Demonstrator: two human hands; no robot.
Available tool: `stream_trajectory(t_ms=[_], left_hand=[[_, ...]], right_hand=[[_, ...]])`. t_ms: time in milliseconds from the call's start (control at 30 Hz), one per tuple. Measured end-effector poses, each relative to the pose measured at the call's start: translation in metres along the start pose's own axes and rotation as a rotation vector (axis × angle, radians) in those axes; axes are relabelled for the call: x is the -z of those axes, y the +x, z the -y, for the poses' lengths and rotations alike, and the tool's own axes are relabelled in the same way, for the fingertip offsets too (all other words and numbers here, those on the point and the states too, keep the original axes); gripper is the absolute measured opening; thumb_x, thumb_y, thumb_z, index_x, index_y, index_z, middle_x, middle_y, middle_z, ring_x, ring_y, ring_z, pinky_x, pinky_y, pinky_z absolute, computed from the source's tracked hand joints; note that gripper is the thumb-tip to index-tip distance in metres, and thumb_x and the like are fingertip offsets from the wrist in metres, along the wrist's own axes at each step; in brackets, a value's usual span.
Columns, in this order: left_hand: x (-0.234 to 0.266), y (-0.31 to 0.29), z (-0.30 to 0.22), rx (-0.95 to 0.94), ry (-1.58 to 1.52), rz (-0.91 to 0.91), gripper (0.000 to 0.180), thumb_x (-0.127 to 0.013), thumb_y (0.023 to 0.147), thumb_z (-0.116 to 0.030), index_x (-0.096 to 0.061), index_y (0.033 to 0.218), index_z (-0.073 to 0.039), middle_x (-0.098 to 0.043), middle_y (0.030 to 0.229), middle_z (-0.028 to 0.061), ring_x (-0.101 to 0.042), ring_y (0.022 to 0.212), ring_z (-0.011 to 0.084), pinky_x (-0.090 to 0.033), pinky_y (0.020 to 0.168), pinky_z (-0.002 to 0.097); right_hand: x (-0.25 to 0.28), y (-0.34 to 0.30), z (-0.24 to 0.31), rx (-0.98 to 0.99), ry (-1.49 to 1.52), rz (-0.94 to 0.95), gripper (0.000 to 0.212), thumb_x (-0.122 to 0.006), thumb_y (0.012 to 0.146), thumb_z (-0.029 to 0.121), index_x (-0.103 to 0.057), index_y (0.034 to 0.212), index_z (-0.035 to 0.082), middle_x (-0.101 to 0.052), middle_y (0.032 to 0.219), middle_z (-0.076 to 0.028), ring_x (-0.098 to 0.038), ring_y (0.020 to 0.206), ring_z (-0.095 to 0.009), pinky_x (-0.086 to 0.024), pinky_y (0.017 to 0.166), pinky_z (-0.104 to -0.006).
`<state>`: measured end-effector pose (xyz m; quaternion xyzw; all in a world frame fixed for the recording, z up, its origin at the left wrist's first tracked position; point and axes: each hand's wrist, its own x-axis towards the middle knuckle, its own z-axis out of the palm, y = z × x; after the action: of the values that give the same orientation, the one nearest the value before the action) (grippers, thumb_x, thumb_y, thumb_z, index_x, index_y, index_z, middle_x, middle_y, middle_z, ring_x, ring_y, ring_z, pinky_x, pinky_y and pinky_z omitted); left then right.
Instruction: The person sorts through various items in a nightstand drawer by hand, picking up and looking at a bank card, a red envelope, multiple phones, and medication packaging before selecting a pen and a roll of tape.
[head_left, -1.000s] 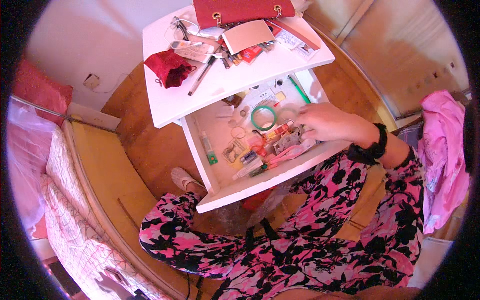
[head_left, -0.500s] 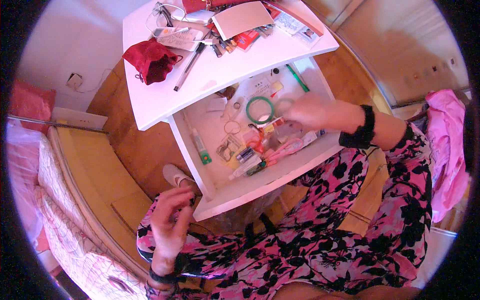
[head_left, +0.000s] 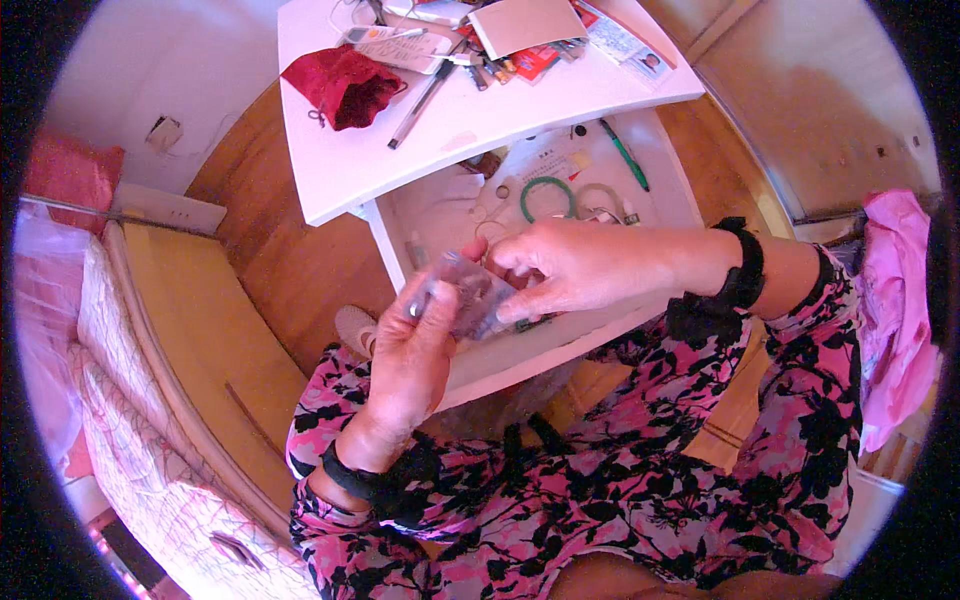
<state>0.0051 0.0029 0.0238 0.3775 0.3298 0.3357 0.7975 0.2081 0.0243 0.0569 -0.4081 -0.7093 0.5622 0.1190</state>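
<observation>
Over the open drawer (head_left: 520, 366), my left hand (head_left: 410, 360) pinches a small clear plastic bag (head_left: 468, 297) between thumb and fingers. My right hand (head_left: 590, 268) meets the bag's right edge with thumb and bent fingers. The bag's contents are too blurred to make out. Beyond my hands in the drawer lie a green bangle (head_left: 524, 203), a pale bangle (head_left: 598, 187) and a green pen (head_left: 627, 155). My hands and forearm cover much of the drawer's nearer part.
On the white tabletop (head_left: 520, 105) above the drawer are a dark red drawstring pouch (head_left: 343, 88), a pen (head_left: 420, 108), a pale booklet (head_left: 528, 25) and cards (head_left: 625, 45). Pink cloth (head_left: 893, 320) hangs at right; a bed (head_left: 190, 360) stands at left.
My left hand has risen from beside the drawer to over its front, and now grips the bag. My right hand has come leftward and nearer, bringing the bag out of the drawer.
</observation>
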Motion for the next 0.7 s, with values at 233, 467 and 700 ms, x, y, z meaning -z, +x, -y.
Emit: stream_trajectory(t_ms=[233, 467, 700], left_hand=[[0.026, -0.011, -0.012, -0.056, -0.248, -0.245, 0.034, -0.039, 0.094, -0.017, -0.042, 0.122, 0.002, -0.053, 0.116, 0.0175, -0.054, 0.105, 0.0255, -0.046, 0.088, 0.0374], [0.028, -0.013, -0.010, 0.078, -0.234, -0.217, 0.036, -0.038, 0.093, -0.017, -0.039, 0.121, 0.005, -0.054, 0.112, 0.0214, -0.055, 0.103, 0.0297, -0.045, 0.089, 0.0405], [0.029, -0.018, -0.002, 0.153, -0.261, -0.159, 0.032, -0.039, 0.094, -0.017, -0.043, 0.120, 0.002, -0.059, 0.103, 0.0148, -0.059, 0.092, 0.0195, -0.049, 0.081, 0.0328]], right_hand=[[0.001, -0.015, -0.078, -0.109, -0.633, 0.388, 0.027, -0.062, 0.076, 0.031, -0.061, 0.081, 0.004, -0.063, 0.071, -0.010, -0.062, 0.068, -0.028, -0.048, 0.062, -0.0372], [0.000, -0.025, -0.086, -0.284, -1.000, 0.430, 0.019, -0.063, 0.067, 0.021, -0.062, 0.072, 0.003, -0.061, 0.066, -0.014, -0.060, 0.062, -0.030, -0.046, 0.056, -0.0439], [0.044, -0.030, -0.028, -0.484, -0.267, 0.206, 0.015, -0.060, 0.081, 0.016, -0.059, 0.080, 0.001, -0.056, 0.060, -0.004, -0.052, 0.053, -0.011, -0.041, 0.050, -0.0273]])
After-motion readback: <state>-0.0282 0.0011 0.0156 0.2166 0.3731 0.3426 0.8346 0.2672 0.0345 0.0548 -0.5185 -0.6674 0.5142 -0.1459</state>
